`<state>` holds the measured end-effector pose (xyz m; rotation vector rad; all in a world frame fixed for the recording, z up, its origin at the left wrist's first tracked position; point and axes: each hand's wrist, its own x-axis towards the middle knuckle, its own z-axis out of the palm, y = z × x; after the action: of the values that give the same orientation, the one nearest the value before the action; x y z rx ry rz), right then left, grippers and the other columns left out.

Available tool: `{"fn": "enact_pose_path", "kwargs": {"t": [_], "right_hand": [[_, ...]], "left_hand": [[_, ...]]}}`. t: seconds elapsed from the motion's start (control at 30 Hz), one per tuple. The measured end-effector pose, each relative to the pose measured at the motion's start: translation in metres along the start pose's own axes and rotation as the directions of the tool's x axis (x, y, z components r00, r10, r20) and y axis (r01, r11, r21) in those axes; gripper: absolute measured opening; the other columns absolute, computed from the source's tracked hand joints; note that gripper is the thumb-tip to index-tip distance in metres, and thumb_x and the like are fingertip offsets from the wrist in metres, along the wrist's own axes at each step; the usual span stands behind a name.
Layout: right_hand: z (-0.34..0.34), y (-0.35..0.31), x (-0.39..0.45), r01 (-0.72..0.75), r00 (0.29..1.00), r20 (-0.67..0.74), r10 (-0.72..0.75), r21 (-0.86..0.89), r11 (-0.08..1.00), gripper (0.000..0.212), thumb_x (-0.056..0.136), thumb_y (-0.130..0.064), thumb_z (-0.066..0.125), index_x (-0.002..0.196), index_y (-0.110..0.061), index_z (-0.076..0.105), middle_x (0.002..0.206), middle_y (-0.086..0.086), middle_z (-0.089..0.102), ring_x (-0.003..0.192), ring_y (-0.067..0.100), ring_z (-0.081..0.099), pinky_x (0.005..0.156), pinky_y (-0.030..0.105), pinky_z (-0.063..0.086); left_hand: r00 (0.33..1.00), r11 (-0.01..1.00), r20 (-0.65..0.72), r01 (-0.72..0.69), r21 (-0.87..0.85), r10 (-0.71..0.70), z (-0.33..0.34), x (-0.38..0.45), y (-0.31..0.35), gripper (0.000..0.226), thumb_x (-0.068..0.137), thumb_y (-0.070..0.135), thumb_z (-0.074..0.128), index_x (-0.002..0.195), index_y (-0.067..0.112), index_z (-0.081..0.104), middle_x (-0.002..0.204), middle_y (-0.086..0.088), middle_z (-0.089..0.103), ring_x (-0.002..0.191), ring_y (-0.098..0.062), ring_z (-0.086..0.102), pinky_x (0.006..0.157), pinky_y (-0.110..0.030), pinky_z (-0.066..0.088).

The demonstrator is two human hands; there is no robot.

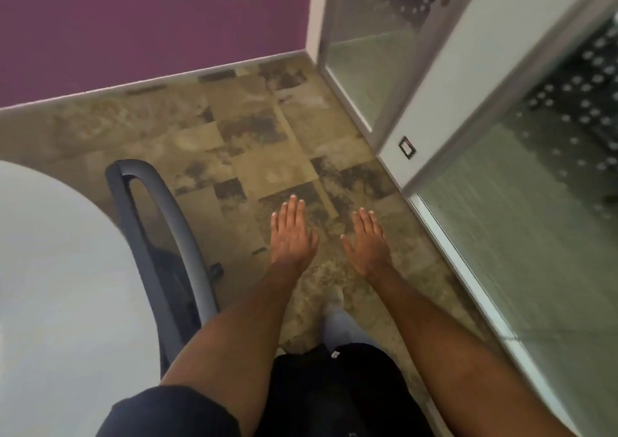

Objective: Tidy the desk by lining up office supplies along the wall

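Both arms are reaching forward and down over the floor, palms facing down. The left hand [291, 234] is lying flat in the air with its fingers [290, 214] stretched straight and close together, gripping nothing. The right hand [367, 244] is doing the same just beside it, fingers [367, 224] extended and slack, thumb spread a little toward the left hand, holding nothing. The two hands are hovering apart from each other, fingertips pointing away from the person toward the far wall.

The desk [63, 269] is showing only as a pale, rounded white top at the left edge, well apart from both hands; the part in view is carrying no office supplies, so their position and the way they are pointing cannot be told.

Between the desk and the left forearm, a dark office chair [160, 232] is standing with its curved grey armrest running roughly front to back. Under the hands, mottled tan and dark grey carpet tiles [261, 142] are covering the floor. A purple wall [150, 18] with a white baseboard is closing the far side, and frosted glass partitions [521, 202] in grey frames are running along the right. A small black-and-white switch plate [407, 147] is sitting on the white panel between the glass panes. Dark clothing and a white shoe [336, 323] are showing below the arms.
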<state>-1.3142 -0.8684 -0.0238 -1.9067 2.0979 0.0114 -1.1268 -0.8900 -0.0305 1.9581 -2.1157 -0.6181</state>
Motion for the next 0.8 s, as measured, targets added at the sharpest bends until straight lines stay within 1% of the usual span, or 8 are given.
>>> {"fn": "enact_pose_path", "kwargs": {"t": [0.13,0.23,0.37,0.47,0.57,0.67,0.8], "right_hand": [[-0.006,-0.014,0.097,0.108,0.994,0.023,-0.107,-0.051,0.993,0.069,0.104,-0.046,0.04,0.161,-0.014,0.02,0.17,0.005,0.012,0.157,0.023,0.005,0.126,0.04,0.012],[-0.009,-0.024,0.171,0.192,0.98,0.055,-0.189,-0.052,0.98,0.068,0.104,-0.046,0.041,0.161,-0.014,0.022,0.169,0.005,0.014,0.157,0.024,0.007,0.126,0.041,0.013],[-0.021,-0.043,0.259,0.305,0.949,0.096,-0.302,-0.028,0.952,0.067,0.104,-0.045,0.041,0.16,-0.013,0.025,0.168,0.006,0.019,0.157,0.023,0.01,0.127,0.04,0.013],[-0.029,-0.064,0.324,0.398,0.912,0.132,-0.389,-0.049,0.916,0.067,0.104,-0.048,0.037,0.16,-0.014,0.024,0.169,0.003,0.017,0.157,0.021,0.008,0.127,0.041,0.012],[-0.038,-0.093,0.377,0.455,0.878,0.183,-0.442,-0.037,0.89,0.067,0.104,-0.047,0.037,0.161,-0.015,0.022,0.17,0.002,0.014,0.157,0.021,0.006,0.127,0.041,0.012],[-0.039,-0.136,0.423,0.545,0.827,0.195,-0.528,-0.046,0.837,0.067,0.104,-0.046,0.039,0.16,-0.015,0.023,0.169,0.003,0.016,0.157,0.021,0.008,0.127,0.041,0.011],[-0.028,-0.2,0.475,0.648,0.746,0.252,-0.616,-0.065,0.759,0.067,0.104,-0.047,0.038,0.161,-0.015,0.022,0.169,0.004,0.015,0.157,0.022,0.008,0.127,0.041,0.012]], "left_hand": [[0.995,0.996,-0.047,0.093,-0.008,-0.093,-0.006,0.08,-0.015,0.075,0.096,0.042,0.045,0.16,0.013,0.018,0.169,-0.006,0.011,0.156,-0.024,0.013,0.127,-0.046,0.009],[0.982,0.984,-0.063,0.18,0.021,-0.178,-0.012,0.142,-0.038,0.075,0.098,0.043,0.042,0.16,0.011,0.014,0.169,-0.007,0.008,0.156,-0.025,0.01,0.127,-0.046,0.009],[0.94,0.943,-0.089,0.332,0.026,-0.329,-0.026,0.2,-0.069,0.076,0.098,0.042,0.043,0.161,0.012,0.012,0.17,-0.006,0.005,0.157,-0.024,0.006,0.127,-0.045,0.006],[0.882,0.889,-0.135,0.457,0.01,-0.452,-0.039,0.231,-0.094,0.076,0.098,0.042,0.043,0.161,0.013,0.012,0.17,-0.006,0.005,0.156,-0.024,0.007,0.128,-0.044,0.005],[0.812,0.822,-0.132,0.567,-0.049,-0.568,-0.053,0.251,-0.117,0.077,0.098,0.041,0.045,0.161,0.012,0.012,0.169,-0.007,0.006,0.156,-0.025,0.009,0.127,-0.045,0.007],[0.754,0.77,-0.168,0.635,-0.059,-0.634,-0.068,0.268,-0.143,0.076,0.098,0.041,0.046,0.16,0.011,0.015,0.169,-0.008,0.009,0.156,-0.026,0.012,0.127,-0.046,0.01],[0.674,0.698,-0.197,0.708,-0.107,-0.712,-0.089,0.296,-0.185,0.075,0.098,0.04,0.045,0.16,0.011,0.015,0.169,-0.007,0.008,0.156,-0.026,0.012,0.127,-0.045,0.009]]}}
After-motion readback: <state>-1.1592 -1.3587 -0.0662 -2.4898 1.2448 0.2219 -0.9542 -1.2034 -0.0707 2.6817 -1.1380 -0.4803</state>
